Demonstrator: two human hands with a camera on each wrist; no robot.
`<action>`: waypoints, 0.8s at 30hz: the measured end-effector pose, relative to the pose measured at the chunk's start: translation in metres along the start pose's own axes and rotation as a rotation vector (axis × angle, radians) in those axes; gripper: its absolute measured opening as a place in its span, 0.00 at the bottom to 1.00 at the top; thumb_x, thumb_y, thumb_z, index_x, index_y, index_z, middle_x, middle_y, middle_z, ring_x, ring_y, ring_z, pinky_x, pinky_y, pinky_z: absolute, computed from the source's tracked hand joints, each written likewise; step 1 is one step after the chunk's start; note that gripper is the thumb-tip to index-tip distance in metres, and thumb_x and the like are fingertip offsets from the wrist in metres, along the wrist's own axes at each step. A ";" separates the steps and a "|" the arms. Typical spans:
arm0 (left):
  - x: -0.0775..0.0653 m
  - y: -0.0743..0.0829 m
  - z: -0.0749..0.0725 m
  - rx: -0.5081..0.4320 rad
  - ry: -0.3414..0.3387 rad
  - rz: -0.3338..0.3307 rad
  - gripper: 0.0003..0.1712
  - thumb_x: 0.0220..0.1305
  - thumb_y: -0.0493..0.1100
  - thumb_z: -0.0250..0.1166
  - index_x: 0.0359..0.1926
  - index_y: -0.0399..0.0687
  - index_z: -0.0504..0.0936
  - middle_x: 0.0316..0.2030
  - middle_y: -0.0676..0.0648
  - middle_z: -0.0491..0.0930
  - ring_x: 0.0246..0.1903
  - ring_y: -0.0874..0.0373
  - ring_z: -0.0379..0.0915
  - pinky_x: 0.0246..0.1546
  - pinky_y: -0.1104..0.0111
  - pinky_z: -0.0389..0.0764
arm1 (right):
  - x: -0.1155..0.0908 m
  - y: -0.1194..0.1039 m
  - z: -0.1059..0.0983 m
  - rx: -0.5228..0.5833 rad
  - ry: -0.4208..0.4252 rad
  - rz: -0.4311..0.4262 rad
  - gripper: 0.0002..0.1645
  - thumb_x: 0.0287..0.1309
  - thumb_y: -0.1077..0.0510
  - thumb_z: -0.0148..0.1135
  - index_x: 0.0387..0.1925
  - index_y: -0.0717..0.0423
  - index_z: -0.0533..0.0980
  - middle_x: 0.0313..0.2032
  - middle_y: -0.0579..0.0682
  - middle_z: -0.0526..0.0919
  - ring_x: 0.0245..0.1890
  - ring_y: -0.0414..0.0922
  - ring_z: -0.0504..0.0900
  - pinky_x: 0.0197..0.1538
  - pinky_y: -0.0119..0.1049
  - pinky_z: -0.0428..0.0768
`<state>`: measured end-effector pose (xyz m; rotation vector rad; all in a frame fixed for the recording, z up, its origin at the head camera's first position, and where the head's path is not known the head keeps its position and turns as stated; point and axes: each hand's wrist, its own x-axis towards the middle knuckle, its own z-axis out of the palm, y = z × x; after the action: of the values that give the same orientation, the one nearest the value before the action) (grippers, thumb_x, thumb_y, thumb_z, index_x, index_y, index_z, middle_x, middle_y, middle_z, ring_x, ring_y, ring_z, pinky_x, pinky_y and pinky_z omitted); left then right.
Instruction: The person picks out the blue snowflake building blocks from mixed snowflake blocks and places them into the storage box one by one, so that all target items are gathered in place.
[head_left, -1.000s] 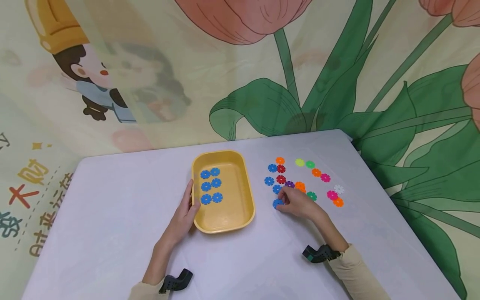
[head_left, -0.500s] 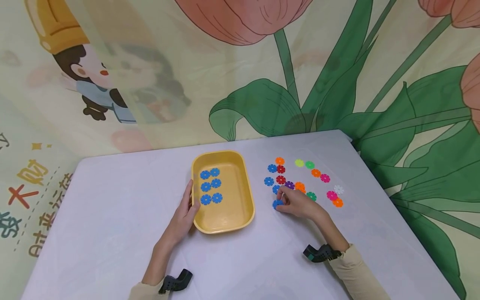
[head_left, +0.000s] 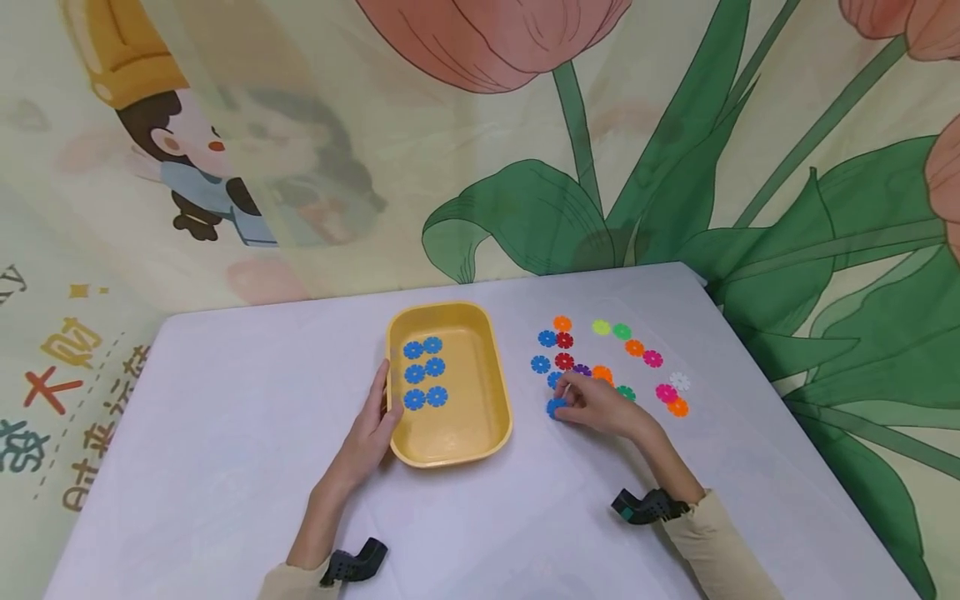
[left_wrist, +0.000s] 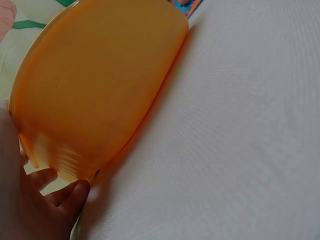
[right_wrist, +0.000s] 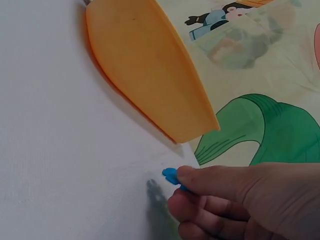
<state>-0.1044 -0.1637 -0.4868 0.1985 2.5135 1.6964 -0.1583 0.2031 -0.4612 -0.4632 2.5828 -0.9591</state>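
Note:
My left hand (head_left: 367, 435) holds the left side of a yellow plastic tray (head_left: 450, 446), thumb at the rim. In the left wrist view, its fingers (left_wrist: 75, 197) reach along the tray's outer wall. Several blue snowflake discs lie in the tray in two columns, among them a lower disc (head_left: 415, 399). To the right of the tray, my right hand (head_left: 603, 408) pinches a blue snowflake disc (head_left: 555, 407) between thumb and fingers. The right wrist view shows this disc (right_wrist: 170, 175) jutting from the fingertips, partly hidden by the thumb.
Loose snowflake discs spread over the white-clothed table (head_left: 240, 400) around and beyond my right hand: more blue, red (head_left: 564, 361), orange (head_left: 634, 347), green (head_left: 622, 332), pink (head_left: 652, 358) and white (head_left: 679, 381). A printed backdrop (head_left: 517, 225) hangs along the far edge.
Both hands keep their places, the left at the tray and the right with the blue disc. Only the head view has shifted slightly.

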 end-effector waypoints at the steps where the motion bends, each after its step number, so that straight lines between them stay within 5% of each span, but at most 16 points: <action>1: 0.000 0.000 0.000 0.000 -0.002 -0.002 0.39 0.75 0.45 0.45 0.77 0.61 0.34 0.77 0.45 0.42 0.72 0.46 0.55 0.68 0.53 0.60 | 0.000 0.000 0.000 0.026 0.012 -0.007 0.14 0.54 0.58 0.69 0.40 0.54 0.73 0.26 0.47 0.76 0.27 0.41 0.75 0.32 0.25 0.78; 8: -0.003 0.017 -0.002 0.012 -0.008 -0.026 0.39 0.74 0.41 0.44 0.78 0.53 0.35 0.77 0.42 0.43 0.73 0.44 0.53 0.69 0.57 0.59 | -0.001 -0.010 -0.001 0.259 0.076 -0.054 0.20 0.55 0.53 0.69 0.46 0.58 0.75 0.33 0.52 0.82 0.31 0.44 0.83 0.38 0.26 0.82; 15: -0.009 0.041 -0.004 0.012 -0.021 -0.032 0.38 0.73 0.38 0.43 0.77 0.44 0.36 0.77 0.38 0.43 0.73 0.42 0.53 0.57 0.89 0.56 | -0.001 -0.020 0.002 0.405 0.084 -0.031 0.23 0.56 0.52 0.68 0.50 0.59 0.76 0.35 0.55 0.82 0.35 0.51 0.86 0.40 0.26 0.82; 21: -0.006 0.032 -0.003 -0.009 -0.012 -0.035 0.39 0.74 0.39 0.44 0.77 0.47 0.35 0.77 0.40 0.42 0.73 0.43 0.52 0.56 0.90 0.54 | 0.000 -0.021 0.004 0.433 0.109 -0.035 0.23 0.57 0.51 0.68 0.50 0.59 0.77 0.35 0.56 0.83 0.35 0.54 0.86 0.41 0.26 0.82; 24: -0.003 0.016 -0.001 0.000 -0.003 -0.034 0.39 0.74 0.41 0.44 0.78 0.54 0.35 0.77 0.43 0.42 0.73 0.45 0.52 0.65 0.79 0.58 | 0.000 -0.021 0.005 0.431 0.119 -0.029 0.22 0.57 0.52 0.67 0.51 0.59 0.78 0.36 0.57 0.84 0.36 0.53 0.86 0.41 0.26 0.82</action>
<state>-0.1010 -0.1588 -0.4719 0.1572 2.5002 1.6819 -0.1521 0.1850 -0.4508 -0.3320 2.3723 -1.5452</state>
